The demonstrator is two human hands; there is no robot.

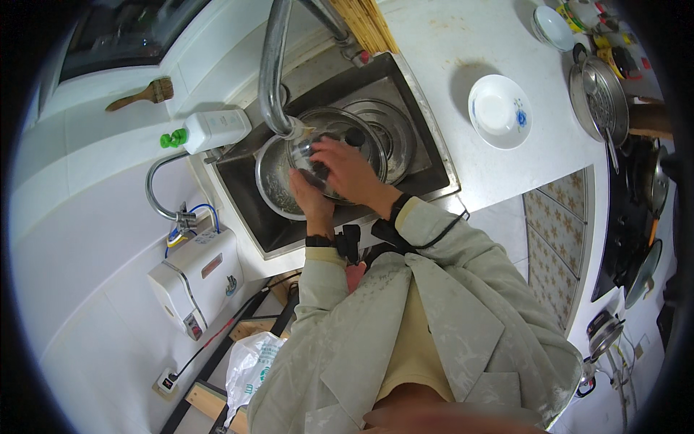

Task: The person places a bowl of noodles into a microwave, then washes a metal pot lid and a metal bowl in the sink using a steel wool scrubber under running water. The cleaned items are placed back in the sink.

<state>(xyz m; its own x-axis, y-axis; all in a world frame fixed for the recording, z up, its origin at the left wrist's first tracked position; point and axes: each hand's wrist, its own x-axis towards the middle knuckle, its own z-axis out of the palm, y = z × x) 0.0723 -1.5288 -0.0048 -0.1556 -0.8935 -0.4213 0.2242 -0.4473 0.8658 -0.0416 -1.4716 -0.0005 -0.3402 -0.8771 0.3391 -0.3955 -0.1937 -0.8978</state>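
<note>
Under the metal faucet [272,101], a round glass lid [372,160] with a black knob is held tilted over the sink [238,189]. My left hand [312,199] grips its near left edge, fingers partly hidden by the glass. Against the lid's upper face, the bent fingers of my right hand [350,170] press beside the knob. Whether anything small lies under those fingers is hidden. Below the lid sits a metal basin [269,184] with wet-looking contents. A round metal piece [405,137] lies flat on the sink's right side.
A white bottle with a green cap [217,130] stands on the left rim, by a brush [153,92]. On the right counter are a white bowl with a blue flower [499,112], a small bowl [553,29] and a steel strainer pan [598,98]. The stove [614,217] lies beyond.
</note>
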